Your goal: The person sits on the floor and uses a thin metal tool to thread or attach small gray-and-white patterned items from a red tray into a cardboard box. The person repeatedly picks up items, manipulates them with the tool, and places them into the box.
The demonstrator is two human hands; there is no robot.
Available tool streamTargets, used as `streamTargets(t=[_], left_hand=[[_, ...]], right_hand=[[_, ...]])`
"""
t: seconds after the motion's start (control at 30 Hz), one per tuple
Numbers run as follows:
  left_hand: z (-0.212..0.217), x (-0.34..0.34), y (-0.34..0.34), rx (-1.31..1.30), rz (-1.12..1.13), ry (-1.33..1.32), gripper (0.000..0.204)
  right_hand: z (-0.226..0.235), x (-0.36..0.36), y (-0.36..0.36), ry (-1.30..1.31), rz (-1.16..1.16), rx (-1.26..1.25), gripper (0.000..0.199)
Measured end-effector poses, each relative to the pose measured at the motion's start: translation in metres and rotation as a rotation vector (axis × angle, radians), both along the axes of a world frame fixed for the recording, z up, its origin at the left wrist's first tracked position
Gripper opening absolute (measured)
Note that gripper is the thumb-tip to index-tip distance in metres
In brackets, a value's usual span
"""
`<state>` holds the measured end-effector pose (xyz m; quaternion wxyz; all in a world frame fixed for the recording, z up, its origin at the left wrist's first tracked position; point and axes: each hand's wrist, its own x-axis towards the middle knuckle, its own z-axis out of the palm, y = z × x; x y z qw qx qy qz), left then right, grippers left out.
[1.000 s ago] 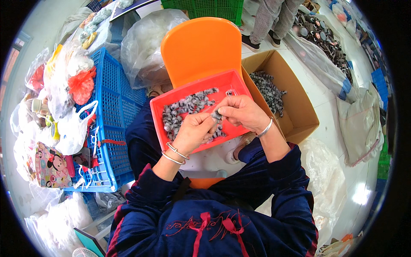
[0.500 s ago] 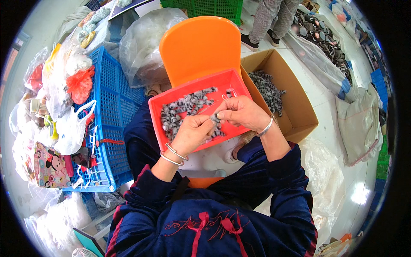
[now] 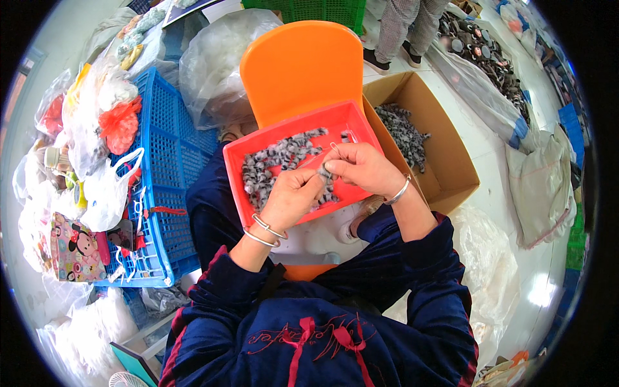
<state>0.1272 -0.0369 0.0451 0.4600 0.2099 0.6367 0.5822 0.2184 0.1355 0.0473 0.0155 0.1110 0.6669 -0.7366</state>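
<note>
My left hand [image 3: 291, 195] and my right hand [image 3: 365, 169] meet over the front of a red plastic tray [image 3: 233, 169]. Between their fingertips is a small grey-and-black striped fuzzy piece [image 3: 324, 171], pinched from both sides and partly covered by the fingers. A thin pale loop of thread or wire stands up at the right fingertips; its exact kind is too small to tell. More striped fuzzy pieces [image 3: 278, 153] lie heaped in the tray, mostly on its left side. The tray rests on an orange chair [image 3: 303, 64].
Right of the tray stands a cardboard box [image 3: 448, 148] with many similar striped pieces. To the left is a blue plastic crate [image 3: 174, 174] topped with bags and a printed pouch [image 3: 76, 248]. A person's legs [image 3: 409, 29] are beyond the box, and dark goods lie at far right.
Both hands stay together on the striped piece, with only a slight shift of the fingers. The whole view has moved a little.
</note>
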Motion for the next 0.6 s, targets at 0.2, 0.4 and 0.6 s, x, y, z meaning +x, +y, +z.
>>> streamTargets(t=[0.2, 0.4, 0.6], left_hand=[[-0.004, -0.001, 0.002, -0.016, -0.043, 0.071, 0.028], [0.001, -0.004, 0.0, -0.044, -0.068, -0.003, 0.025], [0.006, -0.001, 0.004, -0.045, -0.056, -0.016, 0.029]], right_hand=[[-0.002, 0.003, 0.007, -0.027, 0.063, 0.09, 0.012], [-0.004, 0.002, 0.006, 0.007, 0.077, 0.057, 0.013], [-0.007, 0.005, 0.006, -0.03, 0.057, 0.018, 0.011]])
